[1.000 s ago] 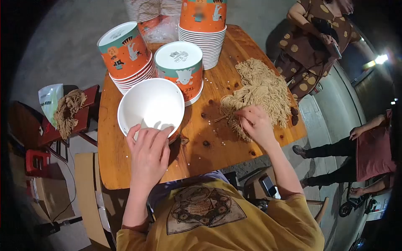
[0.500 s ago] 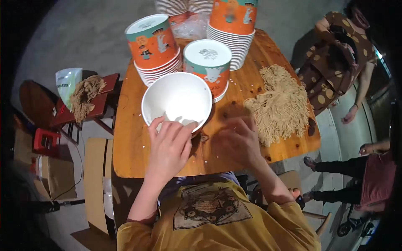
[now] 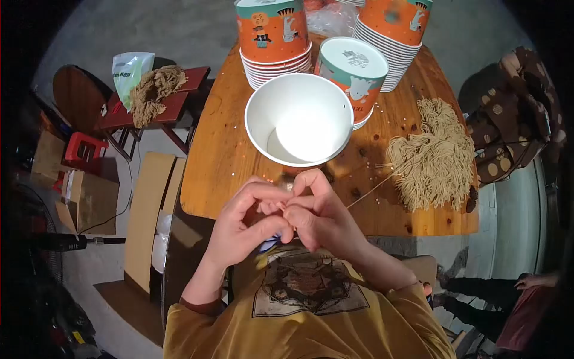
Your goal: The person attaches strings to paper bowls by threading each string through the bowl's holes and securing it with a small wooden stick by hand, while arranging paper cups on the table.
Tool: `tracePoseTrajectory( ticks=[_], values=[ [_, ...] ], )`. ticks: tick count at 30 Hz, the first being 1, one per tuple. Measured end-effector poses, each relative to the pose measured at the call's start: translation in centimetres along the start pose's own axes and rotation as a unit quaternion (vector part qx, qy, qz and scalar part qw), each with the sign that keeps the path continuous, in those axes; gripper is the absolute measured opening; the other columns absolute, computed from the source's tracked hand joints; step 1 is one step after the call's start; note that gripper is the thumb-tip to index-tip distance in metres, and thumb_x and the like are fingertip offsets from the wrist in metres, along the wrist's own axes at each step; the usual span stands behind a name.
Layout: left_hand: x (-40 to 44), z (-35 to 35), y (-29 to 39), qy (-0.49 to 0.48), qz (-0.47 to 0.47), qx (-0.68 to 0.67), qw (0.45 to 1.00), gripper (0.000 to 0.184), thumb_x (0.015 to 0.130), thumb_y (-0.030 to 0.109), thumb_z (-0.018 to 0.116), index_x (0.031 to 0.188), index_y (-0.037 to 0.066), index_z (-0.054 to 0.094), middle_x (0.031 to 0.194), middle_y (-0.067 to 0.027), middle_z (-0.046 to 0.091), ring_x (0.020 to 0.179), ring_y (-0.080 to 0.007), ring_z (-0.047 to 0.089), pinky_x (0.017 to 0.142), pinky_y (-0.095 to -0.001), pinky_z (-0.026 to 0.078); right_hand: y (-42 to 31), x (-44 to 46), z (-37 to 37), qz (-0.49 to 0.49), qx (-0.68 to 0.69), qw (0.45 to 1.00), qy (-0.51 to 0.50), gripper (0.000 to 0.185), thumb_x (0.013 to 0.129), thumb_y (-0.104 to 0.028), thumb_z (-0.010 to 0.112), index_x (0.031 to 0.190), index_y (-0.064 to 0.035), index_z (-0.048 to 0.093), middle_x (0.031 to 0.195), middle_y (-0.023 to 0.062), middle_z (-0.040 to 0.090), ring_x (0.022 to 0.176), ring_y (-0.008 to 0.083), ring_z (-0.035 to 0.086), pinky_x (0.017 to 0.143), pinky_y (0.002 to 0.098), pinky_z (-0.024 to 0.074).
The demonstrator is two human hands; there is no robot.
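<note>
My left hand (image 3: 251, 218) and my right hand (image 3: 326, 218) meet in front of my chest at the table's near edge, fingertips pinched together. A thin tan cord strand (image 3: 373, 188) runs from the bundle of tan cords (image 3: 439, 161) to my right hand, which is closed on it. What my left fingertips pinch is too small and covered to make out. Just beyond my hands a large white paper bucket (image 3: 272, 128) stands with its mouth up; neither hand touches it.
Upside-down orange-and-green buckets (image 3: 272, 36) stand in stacks at the back of the wooden table (image 3: 206, 191). White specks lie scattered on it. At left, a red bench (image 3: 179, 90) bears more tan cords and a plastic bag (image 3: 131, 75). A person (image 3: 508, 119) is at right.
My left hand has left the white bucket's rim and my right hand has come in from the right; both now meet. A cord strand now stretches from the bundle. The view has shifted left.
</note>
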State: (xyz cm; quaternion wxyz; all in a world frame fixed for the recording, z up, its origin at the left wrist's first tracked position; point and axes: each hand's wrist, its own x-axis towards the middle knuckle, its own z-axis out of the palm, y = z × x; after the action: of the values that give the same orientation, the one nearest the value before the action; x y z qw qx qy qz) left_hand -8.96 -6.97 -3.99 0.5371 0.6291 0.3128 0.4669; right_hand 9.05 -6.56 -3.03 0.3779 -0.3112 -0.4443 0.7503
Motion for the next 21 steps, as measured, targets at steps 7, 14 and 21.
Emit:
tracePoseTrajectory(
  ticks=[7, 14, 21],
  values=[
    [2.5, 1.5, 0.4, -0.022, 0.077, 0.233, 0.969, 0.008, 0.084, 0.003, 0.061, 0.091, 0.004, 0.057, 0.082, -0.0061, 0.053, 0.072, -0.0181, 0.056, 0.064, -0.0307, 0.044, -0.7, -1.4, -2.6, 0.0, -0.04, 0.999, 0.019, 0.019, 0.093, -0.017, 0.056, 0.101, -0.0059, 0.043, 0.075, 0.0038, 0.061, 0.05, 0.0037, 0.048, 0.039, 0.0158, 0.031],
    [8.6, 4.8, 0.8, 0.015, 0.166, 0.372, 0.913, 0.008, 0.084, 0.007, 0.06, 0.083, 0.002, 0.053, 0.083, -0.0123, 0.052, 0.078, -0.0303, 0.054, 0.068, -0.0382, 0.044, -2.2, -2.4, -5.9, -0.14, -0.134, 0.955, 0.223, 0.006, 0.089, -0.008, 0.06, 0.092, -0.0034, 0.057, 0.073, -0.0023, 0.055, 0.062, 0.0029, 0.05, 0.057, 0.018, 0.0407],
    [14.7, 6.3, 0.0, -0.032, -0.088, 0.448, 0.889, 0.042, 0.086, 0.032, 0.063, 0.101, -0.003, 0.046, 0.088, -0.0243, 0.063, 0.085, -0.0409, 0.061, 0.073, -0.0448, 0.047, -2.2, -0.9, -8.6, -0.189, -0.167, 0.897, 0.362, 0.005, 0.087, -0.005, 0.06, 0.092, -0.0031, 0.06, 0.066, -0.0081, 0.046, 0.06, -0.0008, 0.038, 0.053, 0.0162, 0.0294]
  ],
)
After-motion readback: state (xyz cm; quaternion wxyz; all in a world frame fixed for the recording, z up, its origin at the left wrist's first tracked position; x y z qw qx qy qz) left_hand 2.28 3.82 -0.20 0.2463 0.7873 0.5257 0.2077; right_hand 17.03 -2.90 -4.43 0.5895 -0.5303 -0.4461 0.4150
